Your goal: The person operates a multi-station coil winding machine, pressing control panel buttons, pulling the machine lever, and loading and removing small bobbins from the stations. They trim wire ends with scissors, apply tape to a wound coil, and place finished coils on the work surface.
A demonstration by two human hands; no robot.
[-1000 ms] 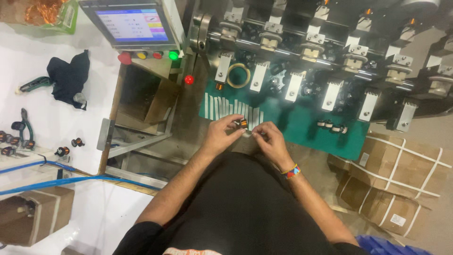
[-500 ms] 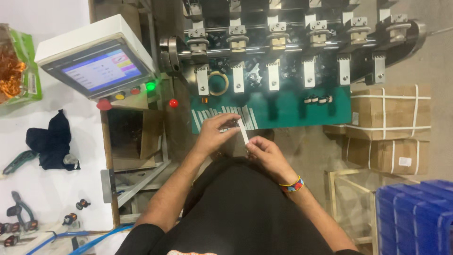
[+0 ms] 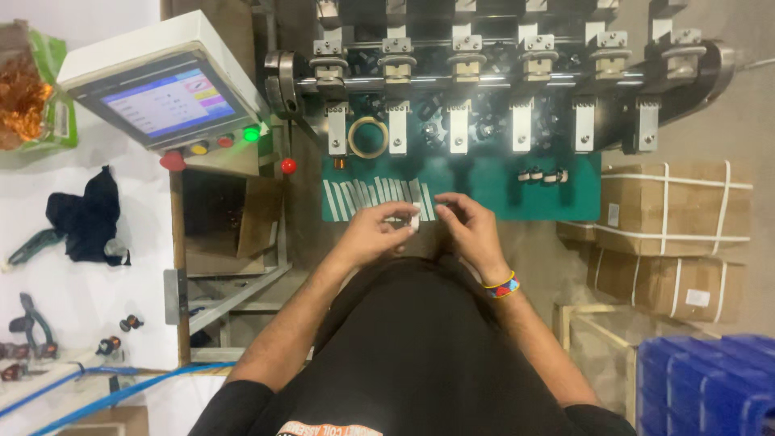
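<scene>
You had six metal clamp heads [image 3: 458, 69] along the machine and three strapped brown cardboard boxes [image 3: 674, 198] beside it.

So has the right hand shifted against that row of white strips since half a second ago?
Yes. The right hand has come up from below the white strips to their right end, close beside the left hand.

We see our left hand [image 3: 373, 234] pinching a small white piece [image 3: 414, 220] just below a row of pale strips [image 3: 379, 194] on the green mat [image 3: 500, 190], with our right hand [image 3: 470, 228] close at three o'clock, fingers curled. At twelve o'clock stands a machine's row of metal clamps [image 3: 484, 89]. A touchscreen panel [image 3: 165, 101] sits at ten o'clock, strapped cardboard boxes [image 3: 674, 234] at three.
</scene>
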